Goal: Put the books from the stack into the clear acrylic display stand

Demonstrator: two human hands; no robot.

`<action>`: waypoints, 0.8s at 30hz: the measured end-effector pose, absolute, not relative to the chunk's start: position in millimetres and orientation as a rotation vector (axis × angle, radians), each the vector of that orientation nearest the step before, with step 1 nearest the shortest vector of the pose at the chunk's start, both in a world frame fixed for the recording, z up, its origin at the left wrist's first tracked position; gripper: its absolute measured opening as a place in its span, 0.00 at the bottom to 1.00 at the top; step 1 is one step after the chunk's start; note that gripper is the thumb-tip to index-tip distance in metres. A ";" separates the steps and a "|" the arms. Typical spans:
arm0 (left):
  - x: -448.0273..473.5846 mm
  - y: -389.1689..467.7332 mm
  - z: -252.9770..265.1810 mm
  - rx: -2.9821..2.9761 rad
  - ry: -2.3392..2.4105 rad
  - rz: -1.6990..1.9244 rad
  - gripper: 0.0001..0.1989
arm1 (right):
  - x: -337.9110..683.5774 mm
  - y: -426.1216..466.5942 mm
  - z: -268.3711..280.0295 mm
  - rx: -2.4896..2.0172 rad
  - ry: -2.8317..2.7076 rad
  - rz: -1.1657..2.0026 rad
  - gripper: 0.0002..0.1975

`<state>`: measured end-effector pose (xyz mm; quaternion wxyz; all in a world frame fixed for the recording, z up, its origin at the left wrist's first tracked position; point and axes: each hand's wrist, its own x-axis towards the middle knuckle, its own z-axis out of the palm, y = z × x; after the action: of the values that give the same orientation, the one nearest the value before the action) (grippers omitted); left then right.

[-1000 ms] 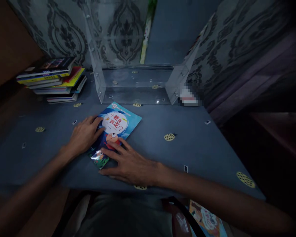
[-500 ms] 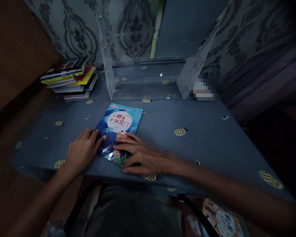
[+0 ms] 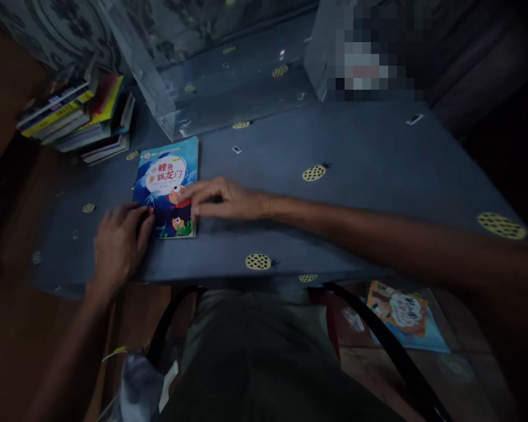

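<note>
Head view: the blue picture book (image 3: 162, 198) lies flat on the worktop (image 3: 369, 158), near the clear rack (image 3: 149, 82). My right fingers (image 3: 198, 190), spread apart, meet its right side; my left fingers (image 3: 145, 232) bend at its left edge, whether pinching I cannot tell.

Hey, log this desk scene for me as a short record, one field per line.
Left hand: at the left edge of the blue picture book
Right hand: fingertips at the book's right edge
Book: flat, cover up, illustrated with fish
Surface: blue cloth with pineapple prints
Back left: uneven book stack
Behind: clear stand
Lighting: dim
</note>
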<state>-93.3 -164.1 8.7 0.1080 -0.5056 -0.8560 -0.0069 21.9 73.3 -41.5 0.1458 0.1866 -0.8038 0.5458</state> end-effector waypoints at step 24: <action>-88.5 -156.3 6.8 -1.945 -2.369 -0.410 0.17 | 18.1 80.9 -48.0 0.433 -2.160 1.725 0.13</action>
<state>-88.5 -156.3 6.8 0.0246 -0.6287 -0.7659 -0.1325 18.1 80.9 -48.0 0.1708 0.1525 -0.7606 0.6075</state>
